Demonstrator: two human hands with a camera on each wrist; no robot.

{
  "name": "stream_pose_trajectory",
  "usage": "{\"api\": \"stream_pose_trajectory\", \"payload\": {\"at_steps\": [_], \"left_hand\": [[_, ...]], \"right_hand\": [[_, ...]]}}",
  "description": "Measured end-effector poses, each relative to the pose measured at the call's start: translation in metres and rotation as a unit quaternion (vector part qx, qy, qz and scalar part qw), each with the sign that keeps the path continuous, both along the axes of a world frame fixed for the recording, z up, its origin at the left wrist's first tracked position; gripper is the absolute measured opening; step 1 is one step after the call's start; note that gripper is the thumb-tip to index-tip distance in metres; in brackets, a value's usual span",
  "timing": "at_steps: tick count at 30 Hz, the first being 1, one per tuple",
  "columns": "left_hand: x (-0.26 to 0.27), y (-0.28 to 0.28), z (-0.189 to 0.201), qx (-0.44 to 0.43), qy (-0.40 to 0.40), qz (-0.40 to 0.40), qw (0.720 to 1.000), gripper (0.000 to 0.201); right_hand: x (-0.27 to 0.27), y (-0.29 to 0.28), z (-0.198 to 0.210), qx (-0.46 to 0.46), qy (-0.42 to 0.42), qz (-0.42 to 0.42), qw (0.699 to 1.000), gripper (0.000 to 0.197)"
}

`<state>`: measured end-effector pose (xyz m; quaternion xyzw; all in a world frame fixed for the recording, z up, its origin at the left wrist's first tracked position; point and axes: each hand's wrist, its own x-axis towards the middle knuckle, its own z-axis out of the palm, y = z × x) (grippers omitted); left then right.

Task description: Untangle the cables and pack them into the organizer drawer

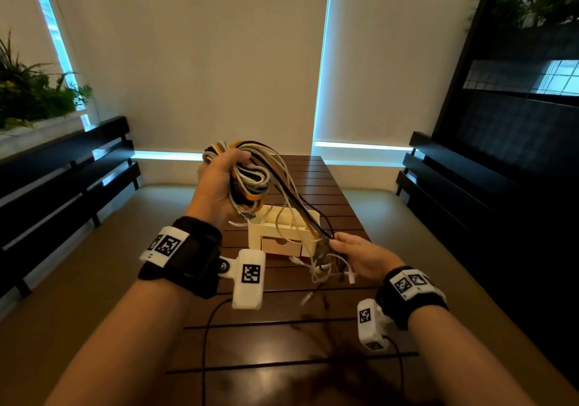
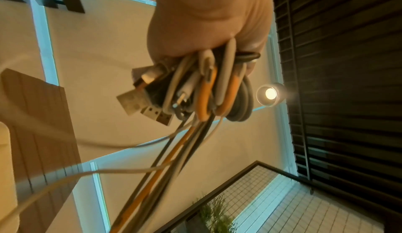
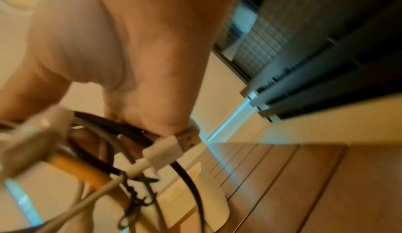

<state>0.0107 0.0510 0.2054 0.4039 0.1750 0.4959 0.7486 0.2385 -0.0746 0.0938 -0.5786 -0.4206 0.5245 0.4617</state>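
Observation:
My left hand (image 1: 219,183) is raised above the table and grips a coiled bundle of white, grey, orange and black cables (image 1: 250,180). In the left wrist view the cable bundle (image 2: 208,89) shows loops and USB plugs under my fingers. Strands run down from it to my right hand (image 1: 357,253), which pinches the loose cable ends (image 1: 326,242) just right of the cream organizer (image 1: 282,233). White plugs (image 3: 163,152) and black cords hang below that hand. The organizer's small wooden drawer (image 1: 280,246) looks closed.
The organizer stands on a brown slatted table (image 1: 313,327). Dark benches (image 1: 62,180) flank the table on both sides. A black tether cord (image 1: 206,327) trails over the table's near part. Planters with greenery sit at the far left and right.

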Motion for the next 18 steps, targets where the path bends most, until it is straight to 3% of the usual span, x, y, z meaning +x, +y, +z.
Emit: {"api": "stream_pose_trajectory", "payload": {"at_steps": [2,5,8,10,11,13,15,18], "left_hand": [[0.003,-0.003,-0.003,-0.005,0.005,-0.008,1.0,0.009],[0.006,-0.008,-0.008,-0.028,0.001,-0.028,0.999,0.01],[0.008,-0.015,-0.013,-0.037,0.006,-0.045,0.998,0.013],[0.01,-0.018,-0.015,-0.04,0.007,-0.046,0.998,0.015],[0.011,-0.019,-0.015,-0.041,0.006,-0.048,0.998,0.016],[0.012,-0.02,-0.015,-0.05,-0.002,-0.05,0.997,0.017],[0.011,-0.018,-0.015,-0.052,-0.009,-0.048,0.997,0.018],[0.01,-0.017,-0.015,-0.053,-0.014,-0.051,0.997,0.018]], "right_hand": [[0.0,0.003,-0.002,-0.011,-0.156,-0.001,0.988,0.006],[0.002,0.011,-0.013,-0.046,-0.342,-0.091,0.934,0.019],[-0.002,0.015,-0.02,-0.103,-0.528,-0.172,0.825,0.016],[-0.009,0.013,-0.023,-0.126,-0.634,-0.148,0.748,0.006],[-0.012,0.01,-0.024,-0.137,-0.659,-0.126,0.729,0.014],[-0.012,0.007,-0.028,-0.171,-0.668,-0.084,0.719,0.047],[-0.008,0.005,-0.029,-0.211,-0.632,-0.054,0.744,0.075],[0.003,-0.003,-0.024,-0.257,-0.526,-0.025,0.81,0.072]]}}
